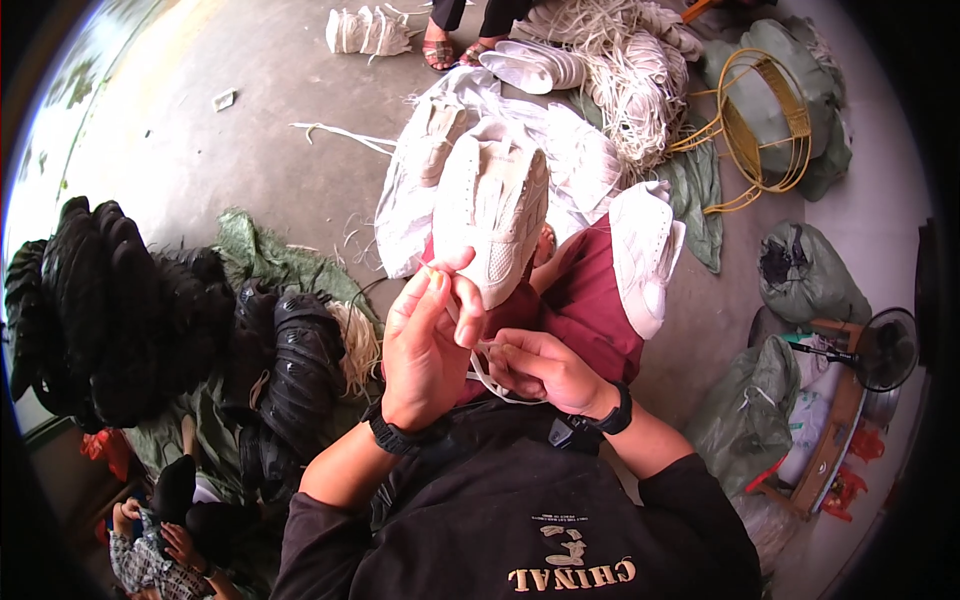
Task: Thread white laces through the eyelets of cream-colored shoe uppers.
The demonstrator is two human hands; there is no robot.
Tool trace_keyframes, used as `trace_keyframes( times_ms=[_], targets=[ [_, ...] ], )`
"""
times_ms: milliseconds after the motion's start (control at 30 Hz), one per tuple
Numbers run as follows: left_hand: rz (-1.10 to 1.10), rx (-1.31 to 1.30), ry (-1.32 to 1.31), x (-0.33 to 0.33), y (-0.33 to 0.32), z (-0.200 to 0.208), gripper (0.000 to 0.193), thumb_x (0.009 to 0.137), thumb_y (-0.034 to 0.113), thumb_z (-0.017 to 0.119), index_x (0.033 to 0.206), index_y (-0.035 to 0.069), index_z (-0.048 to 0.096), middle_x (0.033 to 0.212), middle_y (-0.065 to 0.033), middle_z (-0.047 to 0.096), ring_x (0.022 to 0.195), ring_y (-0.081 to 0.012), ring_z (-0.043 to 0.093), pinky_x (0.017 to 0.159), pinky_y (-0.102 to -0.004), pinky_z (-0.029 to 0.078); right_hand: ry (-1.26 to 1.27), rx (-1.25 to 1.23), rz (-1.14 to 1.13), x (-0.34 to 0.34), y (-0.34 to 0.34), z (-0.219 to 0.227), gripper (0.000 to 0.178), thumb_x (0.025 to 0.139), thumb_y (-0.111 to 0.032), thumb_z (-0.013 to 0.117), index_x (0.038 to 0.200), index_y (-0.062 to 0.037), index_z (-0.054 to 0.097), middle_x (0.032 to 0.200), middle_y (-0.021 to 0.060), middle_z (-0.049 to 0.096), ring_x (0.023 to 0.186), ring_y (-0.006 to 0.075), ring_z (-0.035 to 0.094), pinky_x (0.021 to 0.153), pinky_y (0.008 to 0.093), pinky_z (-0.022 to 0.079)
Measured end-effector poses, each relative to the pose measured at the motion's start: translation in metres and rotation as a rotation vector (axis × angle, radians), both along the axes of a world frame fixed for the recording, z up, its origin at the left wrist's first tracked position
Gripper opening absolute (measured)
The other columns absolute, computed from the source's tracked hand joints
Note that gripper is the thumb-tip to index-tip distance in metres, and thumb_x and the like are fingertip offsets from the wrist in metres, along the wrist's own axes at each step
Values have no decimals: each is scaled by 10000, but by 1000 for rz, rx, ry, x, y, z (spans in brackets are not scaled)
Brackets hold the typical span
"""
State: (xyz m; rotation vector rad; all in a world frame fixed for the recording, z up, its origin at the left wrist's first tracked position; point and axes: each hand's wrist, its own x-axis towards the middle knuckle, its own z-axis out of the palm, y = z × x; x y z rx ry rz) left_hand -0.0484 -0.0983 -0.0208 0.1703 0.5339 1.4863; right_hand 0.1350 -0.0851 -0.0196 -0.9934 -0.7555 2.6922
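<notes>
In front of my torso, both hands work on a white shoelace point(486, 378). My left hand point(424, 345) is raised, its thumb and index finger pinching the lace near its upper end. Lower and to the right, my right hand point(548, 370) has its fingers curled in and pinches another stretch of it; a loop hangs below. Just beyond my left fingertips a white sneaker upper point(497, 205) stands at my knees, toe toward me. A second white sneaker upper point(642, 262) lies on my right thigh, touched by neither hand.
White cloth point(392, 225) and more white uppers lie beyond my knees, beside a heap of laces point(640, 105). Stacked black uppers point(290, 370) are at left, near a seated person point(165, 545). A yellow metal stool point(745, 125), green sacks point(745, 400) and a fan point(887, 350) stand right.
</notes>
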Motion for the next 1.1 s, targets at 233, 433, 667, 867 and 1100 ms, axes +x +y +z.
trace_keyframes(
  times_ms=[233,433,667,867,1100],
  targets=[
    [41,-38,19,8,-2,9,302,1021,196,463,1231,-2,549,771,-13,513,657,-76,442,646,-224,384,-163,854,-87,-5,-1,24,145,988,-77,490,956,29,585,1261,100,535,955,115,552,841,293,459],
    [49,-5,32,11,6,17,318,1017,204,468,1236,-13,545,762,-14,505,672,-78,444,642,-224,372,-210,694,-50,-8,-1,22,145,976,-63,505,906,28,593,852,34,615,807,81,548,744,257,448],
    [-7,-55,110,3,29,2,275,1017,207,473,1188,12,565,703,28,444,622,-69,378,590,-230,316,-212,658,-100,4,13,19,181,987,-104,509,925,20,625,896,5,601,824,63,519,748,229,432],
    [-18,-18,586,-14,89,-26,264,1024,180,463,1167,3,598,771,48,468,667,-17,363,587,-189,284,-374,1031,-292,17,42,21,149,978,-86,511,937,32,594,1257,147,592,960,127,598,843,281,476],
    [36,436,1269,-8,179,-46,252,1005,62,441,1152,-33,621,1128,-80,626,1027,-150,598,887,-240,439,-592,1503,-220,4,81,18,126,937,-63,545,869,33,592,1251,196,588,776,283,647,719,349,484]
  ],
)
